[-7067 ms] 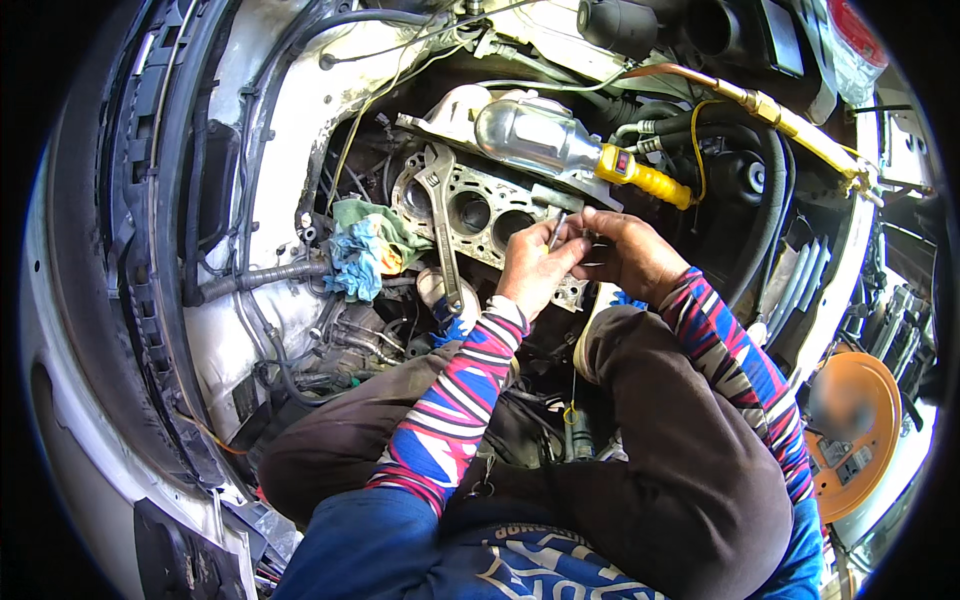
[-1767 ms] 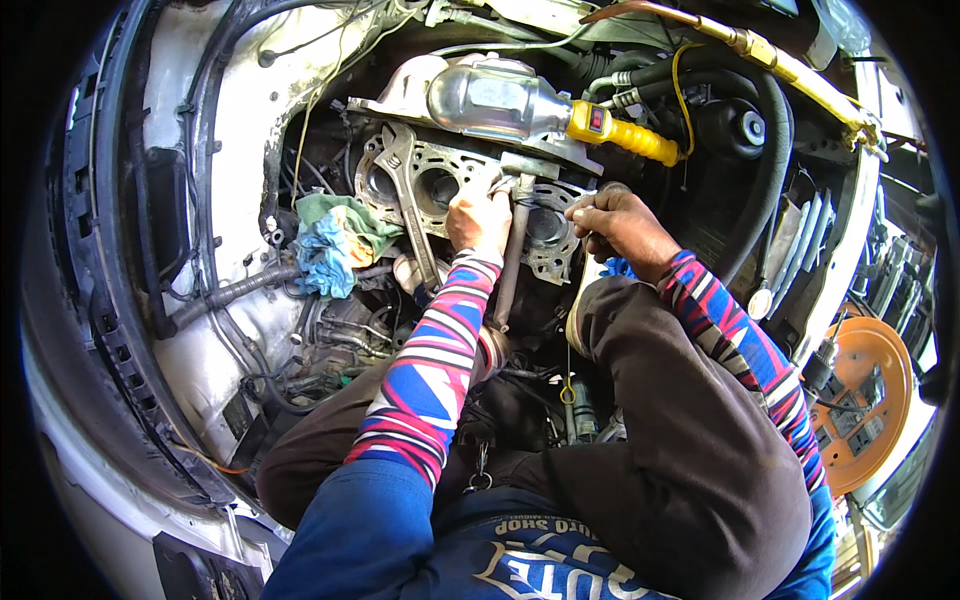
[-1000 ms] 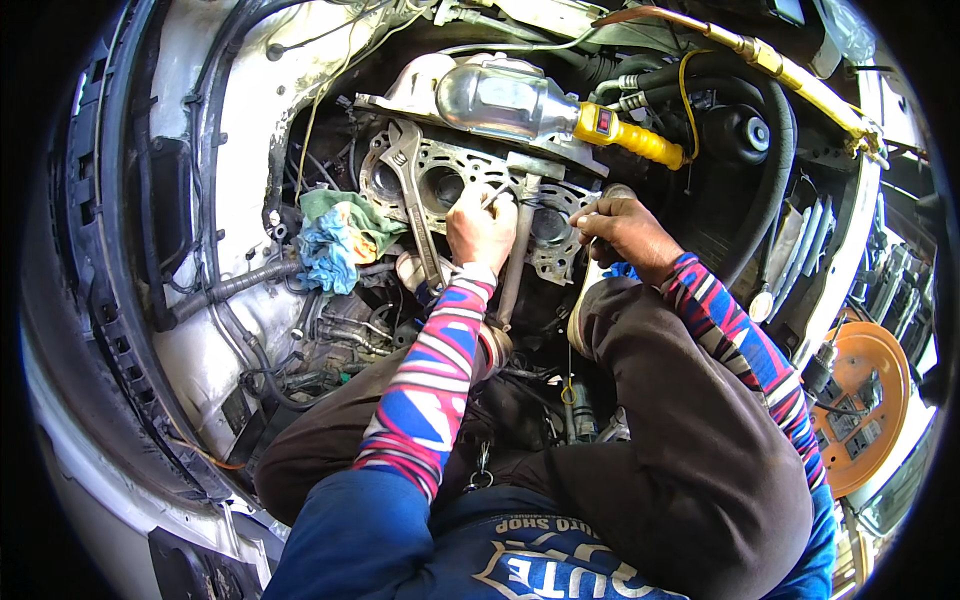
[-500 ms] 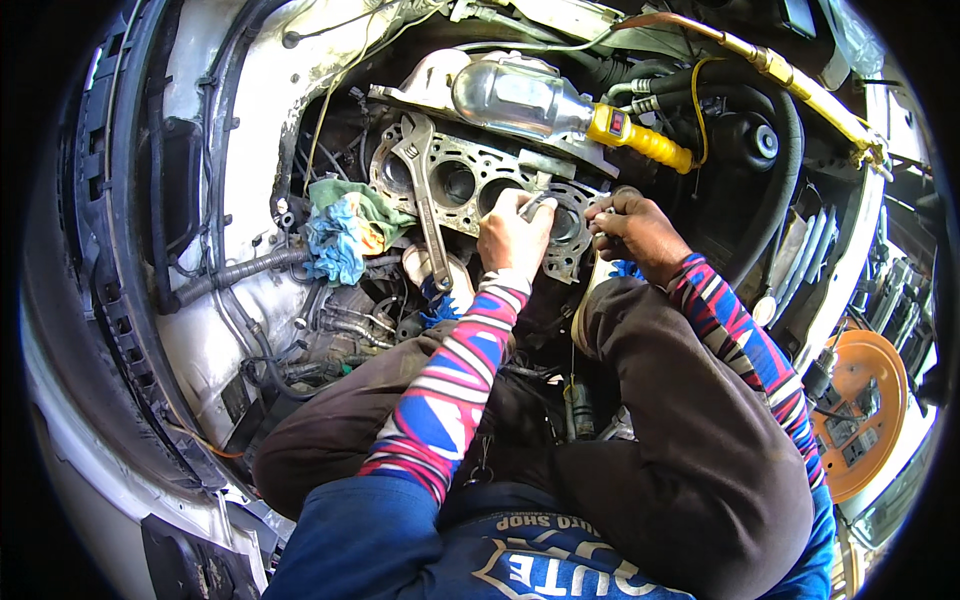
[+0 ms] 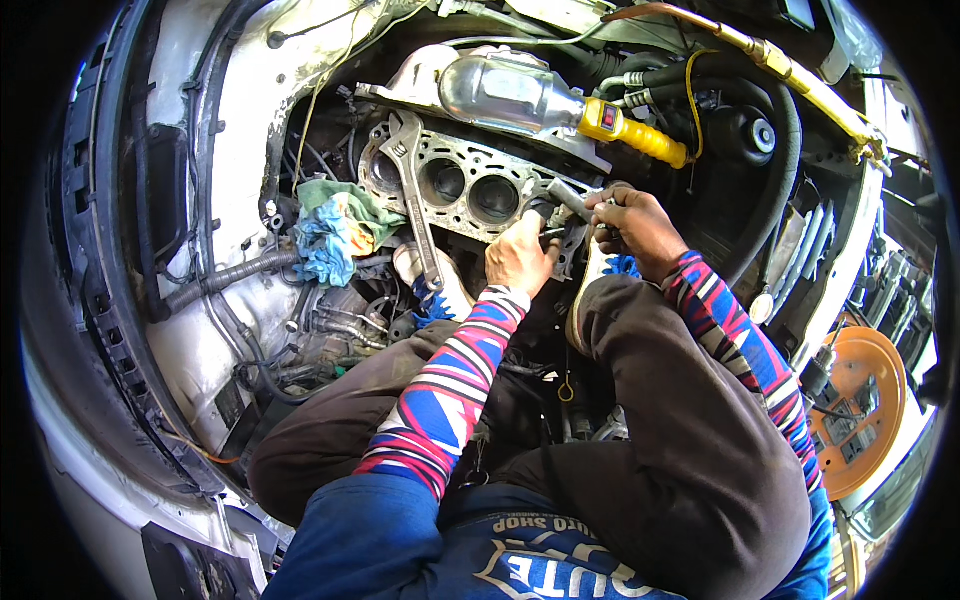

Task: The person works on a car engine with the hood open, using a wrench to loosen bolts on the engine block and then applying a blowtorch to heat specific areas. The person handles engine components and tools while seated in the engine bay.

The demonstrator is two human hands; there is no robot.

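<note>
An engine block (image 5: 468, 187) with round cylinder bores lies open in front of me. My left hand (image 5: 521, 255) is over its right part, fingers curled and closed by a small dark piece; what they grip is partly hidden. To its right, my right hand (image 5: 643, 232) has its thumb and fingers pinched together near the block's right end. A grey metal bar (image 5: 570, 198) slants over the block and ends at the right fingertips; whether they hold it is unclear. An adjustable wrench (image 5: 418, 208) rests across the block's left side, its jaw end away from me.
Behind the block lies a caged work light (image 5: 515, 95) with a yellow handle (image 5: 650, 138). Blue and green rags (image 5: 330, 240) are bunched at the left. Hoses (image 5: 785, 170) run along the right, and an orange round tray (image 5: 865, 390) stands farther right. My knees flank the block.
My left hand has dropped slightly toward me, its fingers now lower on the block. The grey bar now slants toward my right fingertips. My right hand has barely moved.
</note>
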